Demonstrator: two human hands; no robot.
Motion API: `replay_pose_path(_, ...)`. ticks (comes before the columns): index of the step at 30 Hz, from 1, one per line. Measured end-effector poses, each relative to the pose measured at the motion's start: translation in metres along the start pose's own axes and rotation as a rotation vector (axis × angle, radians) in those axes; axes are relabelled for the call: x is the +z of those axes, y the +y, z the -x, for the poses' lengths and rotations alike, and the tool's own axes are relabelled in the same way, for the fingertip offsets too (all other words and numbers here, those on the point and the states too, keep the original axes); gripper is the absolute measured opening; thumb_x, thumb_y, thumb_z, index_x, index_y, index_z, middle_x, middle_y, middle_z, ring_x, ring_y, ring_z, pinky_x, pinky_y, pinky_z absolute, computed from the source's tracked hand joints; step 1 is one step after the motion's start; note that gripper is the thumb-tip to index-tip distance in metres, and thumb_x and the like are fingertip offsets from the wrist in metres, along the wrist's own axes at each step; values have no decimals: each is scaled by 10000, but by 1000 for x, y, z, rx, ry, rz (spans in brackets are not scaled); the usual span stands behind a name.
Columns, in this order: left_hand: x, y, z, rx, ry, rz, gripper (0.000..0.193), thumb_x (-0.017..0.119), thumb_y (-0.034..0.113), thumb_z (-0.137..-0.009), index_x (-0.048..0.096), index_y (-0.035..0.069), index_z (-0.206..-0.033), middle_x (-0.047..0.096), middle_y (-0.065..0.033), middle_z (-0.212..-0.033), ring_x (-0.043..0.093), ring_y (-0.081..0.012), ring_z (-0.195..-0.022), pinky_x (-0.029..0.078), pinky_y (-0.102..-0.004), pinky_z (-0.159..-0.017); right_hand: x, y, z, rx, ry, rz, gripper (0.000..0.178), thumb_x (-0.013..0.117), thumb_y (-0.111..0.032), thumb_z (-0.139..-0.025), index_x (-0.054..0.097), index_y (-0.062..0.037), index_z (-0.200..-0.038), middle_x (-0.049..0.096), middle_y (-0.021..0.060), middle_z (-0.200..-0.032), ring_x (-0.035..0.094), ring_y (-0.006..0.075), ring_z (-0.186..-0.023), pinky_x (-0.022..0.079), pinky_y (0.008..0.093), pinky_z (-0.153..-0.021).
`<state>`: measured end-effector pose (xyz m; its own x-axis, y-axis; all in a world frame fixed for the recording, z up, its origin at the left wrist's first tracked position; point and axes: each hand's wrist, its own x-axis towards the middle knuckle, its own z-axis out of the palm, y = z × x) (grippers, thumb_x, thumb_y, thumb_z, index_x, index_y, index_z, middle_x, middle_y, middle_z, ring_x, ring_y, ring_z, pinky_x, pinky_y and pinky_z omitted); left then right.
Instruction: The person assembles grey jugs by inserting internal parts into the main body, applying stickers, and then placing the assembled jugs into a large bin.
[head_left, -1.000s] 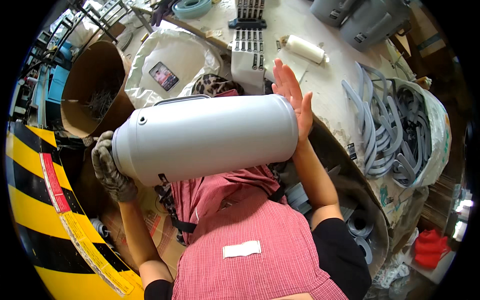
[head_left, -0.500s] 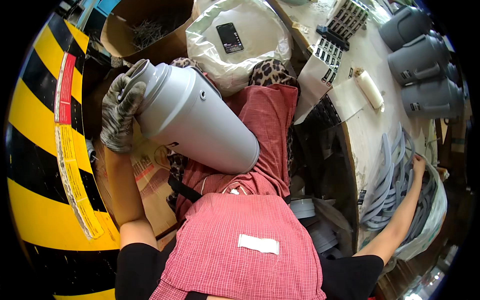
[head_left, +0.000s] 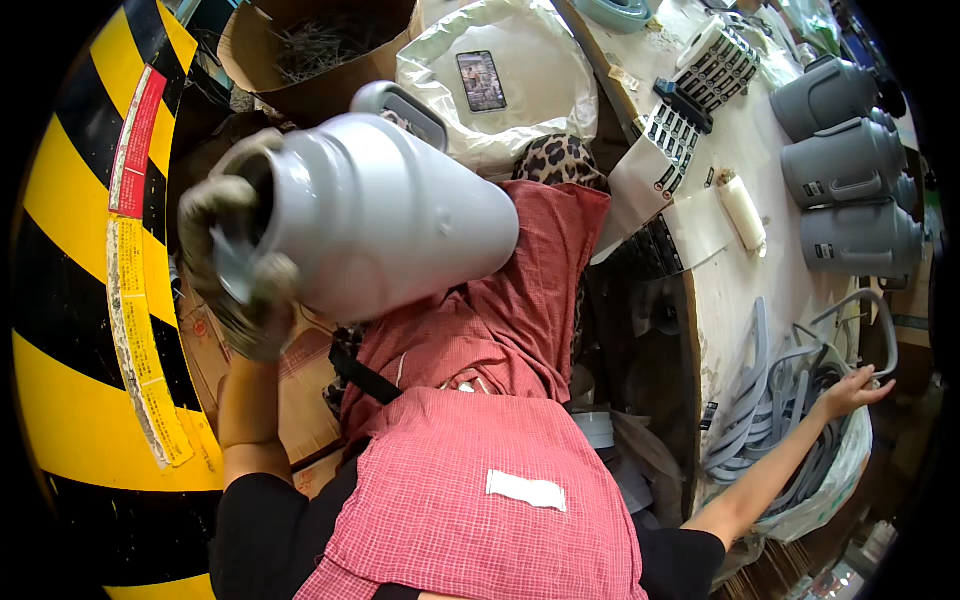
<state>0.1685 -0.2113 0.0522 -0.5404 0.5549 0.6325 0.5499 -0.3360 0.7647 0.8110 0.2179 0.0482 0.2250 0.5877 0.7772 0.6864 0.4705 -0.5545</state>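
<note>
A large grey plastic jug (head_left: 400,215) lies tilted across my lap, its open mouth toward the left. My gloved left hand (head_left: 235,250) is closed around the rim, with fingers at the mouth; it is partly blurred. A looped handle (head_left: 410,112) shows on the jug's far side. Out to the right, my bare right hand (head_left: 852,392) is above a plastic bag (head_left: 850,465) of grey strips (head_left: 745,420). A bent grey plastic strip (head_left: 885,325) rises from its fingers, apparently pinched there.
Several grey jugs (head_left: 850,160) lie stacked on the white table (head_left: 740,300) at right. Label sheets (head_left: 715,70) and a white roll (head_left: 741,210) rest there too. A phone (head_left: 482,81) lies on a bag-lined container (head_left: 545,115) ahead. A cardboard box (head_left: 250,60) and striped panel (head_left: 60,310) are left.
The jug has turned and swung so its handle shows on the far side. My right hand has risen out of the bag, with a bent strip now standing up beside it.
</note>
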Motion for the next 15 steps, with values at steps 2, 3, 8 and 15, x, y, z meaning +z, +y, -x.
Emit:
replay_pose_path(2, 13, 4, 13, 110, -117, -48, 584, 884, 435, -755, 534, 170, -1140, 612, -196, -1296, 568, -359, -1246, 429, -498, -1087, 29, -89, 37, -87, -37, -119, 663, 553, -141, -1042, 184, -67, -1587, 547, 66, -867, 483, 143, -717, 453, 301, -608)
replay_pose_path(3, 16, 5, 14, 196, -218, -79, 608, 928, 429, -701, 548, 193, -1113, 623, -177, -1284, 574, -367, -1246, 423, -507, -1096, 54, -106, 51, -33, 8, -352, 693, 539, -100, -1032, 139, -83, -1599, 558, 79, -861, 492, 149, -687, 448, 299, -597)
replay_pose_path(8, 39, 20, 27, 433, -395, -356, 667, 870, 569, -706, 504, 217, -1139, 624, -181, -1254, 574, -393, -1235, 261, -588, -1186, 172, -319, 209, 277, -628, -1178, 312, 517, -159, -1058, 486, -54, -1350, 562, 20, -720, 473, 71, -481, 367, 223, -401)
replay_pose_path(15, 43, 16, 37, 208, -174, -341, 624, 806, 514, -776, 492, 169, -1190, 594, -211, -1319, 552, -358, -1258, 115, -555, -1222, 167, -399, 256, 843, -577, -2197, 646, 573, -118, -1025, 271, -158, -1594, 459, 22, -679, 483, 138, -480, 430, 289, -425)
